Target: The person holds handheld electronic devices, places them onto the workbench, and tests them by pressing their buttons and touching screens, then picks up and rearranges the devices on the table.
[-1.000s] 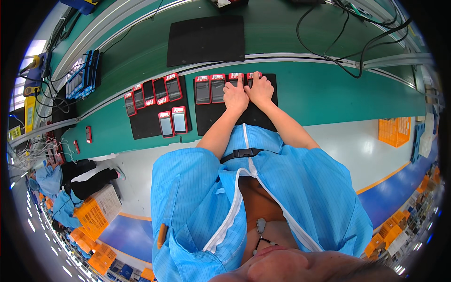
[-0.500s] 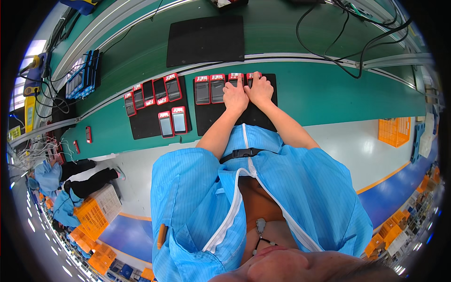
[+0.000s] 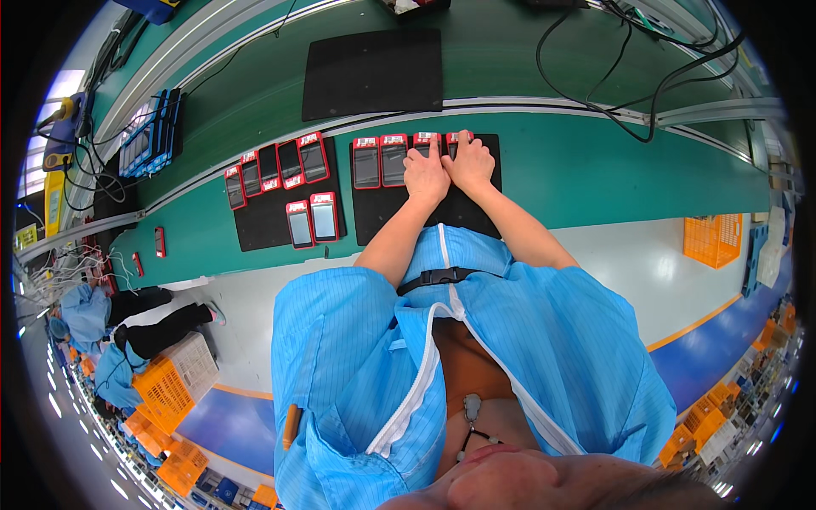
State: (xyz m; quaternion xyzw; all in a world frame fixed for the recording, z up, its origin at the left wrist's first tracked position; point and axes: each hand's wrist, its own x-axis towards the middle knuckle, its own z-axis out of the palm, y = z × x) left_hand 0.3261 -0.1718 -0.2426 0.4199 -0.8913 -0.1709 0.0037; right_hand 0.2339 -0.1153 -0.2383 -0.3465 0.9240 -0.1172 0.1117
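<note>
Touching 2 phones [image 3: 427, 136], left hand [image 3: 427, 176] and right hand [image 3: 472, 163] open, gripping nothing; work seems unfinished; neighbouring phones [image 3: 366, 163] left of hands: cannot tell if done.

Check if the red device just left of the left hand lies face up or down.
Face up: the red device shows its dark screen beside the left hand. Power state: cannot tell.

Handheld devices [image 3: 394, 161]: red casings, white stickers [image 3: 365, 142], mostly dark screens, two pale
Mats [image 3: 378, 212]: plain black
Tabletop [image 3: 595, 170]: green
Smock [image 3: 578, 340]: light blue, fine darker stripes, white zip edging [image 3: 418, 395]
Buckle [image 3: 444, 276]: black
Crate [image 3: 712, 240]: orange
Floor [image 3: 620, 263]: pale grey, with a blue band [image 3: 238, 421] edged in orange
</note>
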